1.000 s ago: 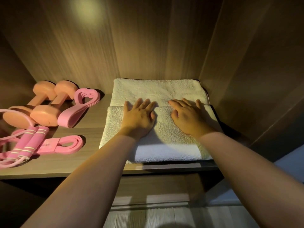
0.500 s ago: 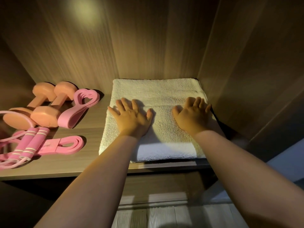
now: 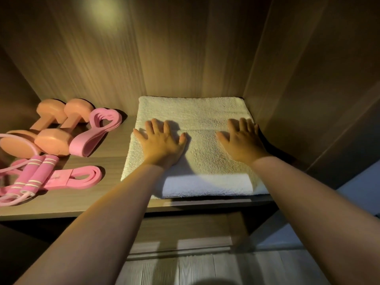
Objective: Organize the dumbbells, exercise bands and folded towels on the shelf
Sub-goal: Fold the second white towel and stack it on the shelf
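The left hand (image 3: 162, 145) and right hand (image 3: 241, 142) lie flat on the folded towels (image 3: 205, 167), fingers straight and spread, palms pressing down. Neither hand grasps anything. The folded towels occupy the shelf (image 3: 111, 159) with the back panel at their 12 o'clock and the side wall at their 3 o'clock. At 9 o'clock from them lie two orange dumbbells (image 3: 53, 141), side by side, with a looped pink exercise band (image 3: 96, 130) just beside the nearer one. At 8 o'clock lie a flat pink band (image 3: 82, 177) and a pink jump rope (image 3: 30, 175).
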